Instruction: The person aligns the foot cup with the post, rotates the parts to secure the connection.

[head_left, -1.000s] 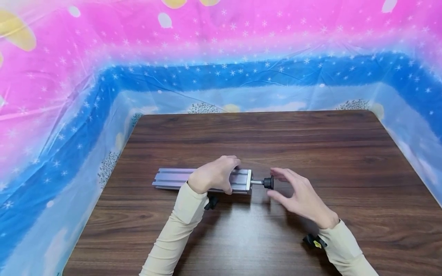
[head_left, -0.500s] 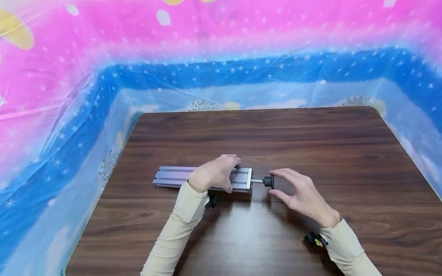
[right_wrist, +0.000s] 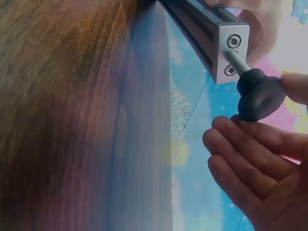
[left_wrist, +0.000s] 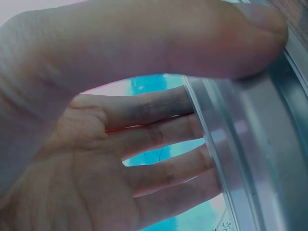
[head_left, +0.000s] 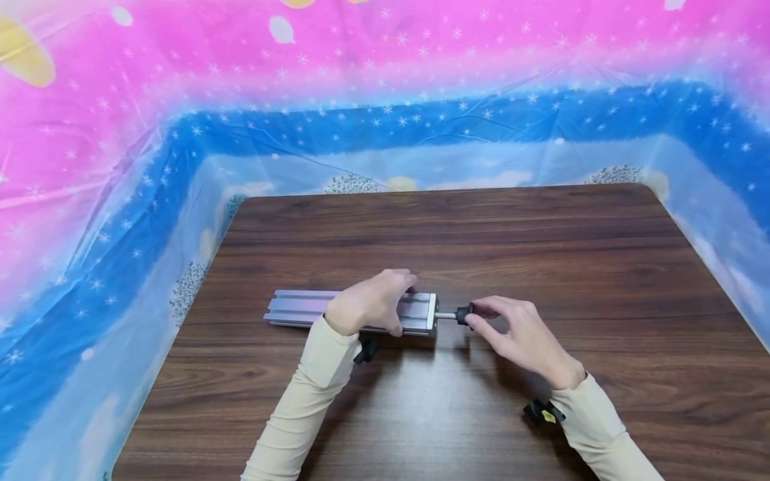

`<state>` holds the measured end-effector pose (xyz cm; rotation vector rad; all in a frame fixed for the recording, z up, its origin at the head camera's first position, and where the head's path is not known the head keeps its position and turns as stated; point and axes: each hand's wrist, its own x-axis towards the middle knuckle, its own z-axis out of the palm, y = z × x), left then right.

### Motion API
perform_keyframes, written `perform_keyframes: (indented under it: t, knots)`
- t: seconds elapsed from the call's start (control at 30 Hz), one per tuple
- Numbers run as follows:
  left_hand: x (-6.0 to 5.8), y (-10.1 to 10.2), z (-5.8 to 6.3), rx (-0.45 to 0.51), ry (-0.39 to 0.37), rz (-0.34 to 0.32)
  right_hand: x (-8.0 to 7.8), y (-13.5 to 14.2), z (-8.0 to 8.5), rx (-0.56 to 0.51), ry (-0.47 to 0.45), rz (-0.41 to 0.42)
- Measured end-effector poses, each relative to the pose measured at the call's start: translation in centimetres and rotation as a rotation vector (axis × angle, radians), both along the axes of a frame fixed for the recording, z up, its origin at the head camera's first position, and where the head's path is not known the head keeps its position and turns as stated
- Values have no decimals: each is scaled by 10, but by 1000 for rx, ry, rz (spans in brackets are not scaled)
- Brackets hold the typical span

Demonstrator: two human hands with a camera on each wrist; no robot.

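An aluminium extrusion (head_left: 303, 307) with grooved sides lies lengthwise on the table. My left hand (head_left: 375, 304) reaches over it and grips it, thumb on the near side and fingers on the far side. In the left wrist view the thumb (left_wrist: 192, 43) lies across the extrusion's edge. A threaded rod (right_wrist: 237, 62) sticks out of the silver end plate (right_wrist: 224, 57), between two screws. On the rod's outer end sits a black levelling foot (right_wrist: 262, 98) with a round base. My right hand (head_left: 520, 334) pinches this foot at its rim between thumb and forefinger, the other fingers loosely bent below.
The dark wood-grain table (head_left: 541, 254) stretches around both hands. A pink and blue patterned cloth (head_left: 385, 127) hangs behind it and along its sides. Black camera mounts (head_left: 544, 411) are strapped under both wrists.
The right hand's thumb and fingers have closed from a wide spread around the foot to a pinch on its rim. The left hand and the extrusion stay in place.
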<state>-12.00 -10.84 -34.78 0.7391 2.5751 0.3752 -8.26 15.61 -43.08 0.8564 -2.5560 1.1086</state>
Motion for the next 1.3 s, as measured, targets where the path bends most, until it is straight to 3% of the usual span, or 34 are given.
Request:
perform_keyframes:
  t: [0.2, 0.33, 0.47, 0.73, 1.3]
  knots:
    - [0, -1, 1, 6, 15, 0, -2, -3, 0, -4, -121, -48]
    - [0, -2, 2, 9, 23, -1, -3, -4, 0, 7, -135, -63]
    - [0, -4, 3, 19, 22, 4, -1, -4, -2, 8, -35, -41]
    - [1, -6, 5, 27, 43, 1, -1, -7, 1, -77, 188, 127]
    - [3, -9, 3, 32, 70, -7, 0, -6, -3, -70, 230, 58]
